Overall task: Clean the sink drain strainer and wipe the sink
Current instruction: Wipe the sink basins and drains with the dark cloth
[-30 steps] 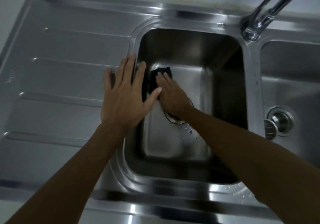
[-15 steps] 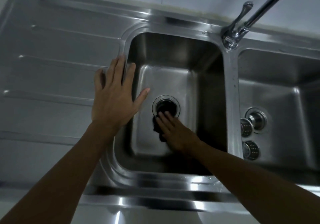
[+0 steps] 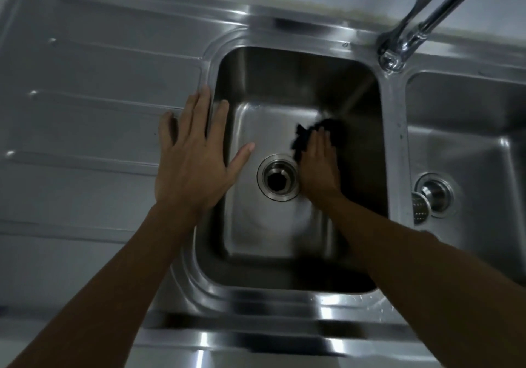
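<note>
A steel sink basin fills the middle of the view, with an open round drain in its floor. My right hand lies flat on the basin floor just right of the drain and presses down a black cloth, which sticks out past the fingertips. My left hand rests flat with spread fingers on the basin's left rim, holding nothing. A perforated strainer lies in the right basin next to that basin's drain.
The ribbed draining board stretches to the left. A chrome tap rises behind the divider between the basins. The second basin lies at the right. Water drops sit on the front rim.
My right hand has slid the black cloth from the near side of the drain to the far right of the basin floor. The left hand stays on the rim.
</note>
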`<state>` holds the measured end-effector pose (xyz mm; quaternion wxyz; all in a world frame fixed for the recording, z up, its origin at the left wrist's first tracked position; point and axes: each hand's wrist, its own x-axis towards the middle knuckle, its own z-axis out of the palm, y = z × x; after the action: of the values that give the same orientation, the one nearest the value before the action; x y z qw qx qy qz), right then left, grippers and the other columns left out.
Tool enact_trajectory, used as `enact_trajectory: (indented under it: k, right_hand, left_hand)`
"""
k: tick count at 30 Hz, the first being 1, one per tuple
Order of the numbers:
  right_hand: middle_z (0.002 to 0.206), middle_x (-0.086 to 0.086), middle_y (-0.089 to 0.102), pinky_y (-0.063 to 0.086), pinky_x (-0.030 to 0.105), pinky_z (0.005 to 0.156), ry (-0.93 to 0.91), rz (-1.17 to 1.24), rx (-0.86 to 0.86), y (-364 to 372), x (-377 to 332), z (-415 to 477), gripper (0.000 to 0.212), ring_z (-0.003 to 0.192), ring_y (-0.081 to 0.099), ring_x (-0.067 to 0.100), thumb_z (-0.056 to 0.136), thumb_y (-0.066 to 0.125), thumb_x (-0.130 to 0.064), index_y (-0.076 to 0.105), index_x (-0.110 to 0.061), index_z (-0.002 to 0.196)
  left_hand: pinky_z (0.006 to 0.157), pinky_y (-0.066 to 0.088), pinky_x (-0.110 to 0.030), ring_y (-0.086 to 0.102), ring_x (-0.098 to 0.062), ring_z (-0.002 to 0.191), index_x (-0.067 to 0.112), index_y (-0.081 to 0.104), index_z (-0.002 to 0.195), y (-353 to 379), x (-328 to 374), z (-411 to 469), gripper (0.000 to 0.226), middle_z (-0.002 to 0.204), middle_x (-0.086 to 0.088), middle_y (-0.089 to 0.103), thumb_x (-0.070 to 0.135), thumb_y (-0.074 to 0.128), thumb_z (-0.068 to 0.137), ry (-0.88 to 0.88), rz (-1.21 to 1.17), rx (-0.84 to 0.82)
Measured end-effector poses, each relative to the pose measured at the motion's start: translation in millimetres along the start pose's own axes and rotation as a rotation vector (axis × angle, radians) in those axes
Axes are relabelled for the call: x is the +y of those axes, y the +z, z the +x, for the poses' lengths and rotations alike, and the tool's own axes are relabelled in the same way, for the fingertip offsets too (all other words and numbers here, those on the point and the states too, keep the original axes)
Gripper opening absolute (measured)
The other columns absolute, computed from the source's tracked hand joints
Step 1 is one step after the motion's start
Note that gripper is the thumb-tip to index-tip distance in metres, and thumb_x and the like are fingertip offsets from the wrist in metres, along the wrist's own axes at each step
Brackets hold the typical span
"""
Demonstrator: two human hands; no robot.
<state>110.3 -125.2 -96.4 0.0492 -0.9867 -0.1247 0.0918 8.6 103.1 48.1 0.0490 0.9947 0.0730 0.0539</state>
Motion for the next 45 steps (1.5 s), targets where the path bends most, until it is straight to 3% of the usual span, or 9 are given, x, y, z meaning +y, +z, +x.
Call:
enact_trajectory:
  k: [4,10,16,21,23,28,34,40,45]
  right_hand:
    - [0.167,0.026,-0.001,0.009,0.051,0.126,0.019,0.013,-0.141,5,-2,-58,0.065,0.156,-0.003,0.040,0.106,0.031,-0.019,0.003,0.003,0.159]
    - [0.169,0.015,0.009,0.009,0.048,0.126,-0.726,0.084,-0.177,16,-58,-89,0.060,0.157,0.006,0.034,0.109,0.038,-0.027,0.014,-0.007,0.161]
    - [0.169,0.018,0.008,0.018,0.049,0.126,-0.541,0.230,-0.172,20,-110,-64,0.063,0.158,0.006,0.031,0.108,0.041,-0.024,0.013,-0.001,0.160]
    - [0.168,0.013,0.015,0.017,0.046,0.125,-1.233,-0.059,-0.325,12,-30,-102,0.057,0.156,0.013,0.033,0.106,0.039,-0.018,0.025,-0.008,0.160]
    - [0.168,0.011,0.017,0.020,0.045,0.125,-1.318,-0.104,-0.329,10,-26,-97,0.056,0.156,0.016,0.030,0.104,0.037,-0.017,0.027,-0.009,0.159]
    - [0.169,0.013,0.011,0.011,0.044,0.127,-1.088,-0.132,-0.216,15,-51,-41,0.059,0.157,0.010,0.029,0.110,0.034,-0.029,0.016,-0.006,0.161]
    - [0.169,0.020,0.005,0.016,0.045,0.127,-0.443,-0.040,-0.124,-19,-42,40,0.059,0.157,0.006,0.033,0.111,0.029,-0.029,0.012,0.000,0.160]
    - [0.164,0.034,0.001,0.019,0.050,0.124,0.023,-0.187,-0.271,-37,2,20,0.057,0.154,0.008,0.044,0.108,0.025,-0.009,0.002,0.014,0.155]
    - [0.165,0.030,0.008,0.018,0.055,0.123,-0.045,-0.376,-0.714,-57,-18,-59,0.057,0.153,0.011,0.044,0.106,0.033,-0.015,0.017,0.009,0.156]
  left_hand:
    - [0.123,0.018,-0.062,0.011,-0.029,0.160,0.014,0.026,0.162,-1,0,1,0.083,0.172,-0.015,0.010,0.072,0.022,0.102,0.002,0.008,-0.012]
    - [0.121,0.020,-0.061,0.016,-0.030,0.158,0.012,0.029,0.160,1,0,0,0.082,0.172,-0.016,0.013,0.070,0.026,0.103,0.014,0.027,0.011]
    - [0.120,0.022,-0.062,0.018,-0.031,0.158,0.013,0.031,0.159,4,-1,2,0.080,0.171,-0.016,0.017,0.070,0.031,0.103,0.007,0.020,0.028]
    - [0.121,0.021,-0.061,0.018,-0.031,0.157,0.012,0.032,0.159,3,0,1,0.081,0.170,-0.016,0.018,0.070,0.029,0.103,0.008,0.016,0.038]
    - [0.121,0.020,-0.061,0.017,-0.031,0.158,0.012,0.031,0.159,2,0,0,0.081,0.171,-0.016,0.016,0.070,0.028,0.103,0.009,0.028,0.043]
    - [0.120,0.022,-0.062,0.020,-0.032,0.157,0.011,0.034,0.157,6,1,-2,0.078,0.170,-0.017,0.020,0.067,0.032,0.103,0.026,0.034,0.087]
    - [0.122,0.019,-0.062,0.018,-0.030,0.157,0.014,0.033,0.157,6,0,0,0.078,0.169,-0.015,0.021,0.069,0.033,0.102,0.017,0.007,0.079]
    - [0.121,0.019,-0.062,0.020,-0.031,0.157,0.012,0.036,0.155,8,1,-4,0.079,0.168,-0.017,0.023,0.070,0.030,0.102,0.023,0.015,0.074]
    - [0.122,0.018,-0.062,0.012,-0.033,0.159,0.014,0.037,0.158,2,20,-46,0.087,0.171,-0.018,0.012,0.075,0.020,0.099,0.078,0.099,-0.056]
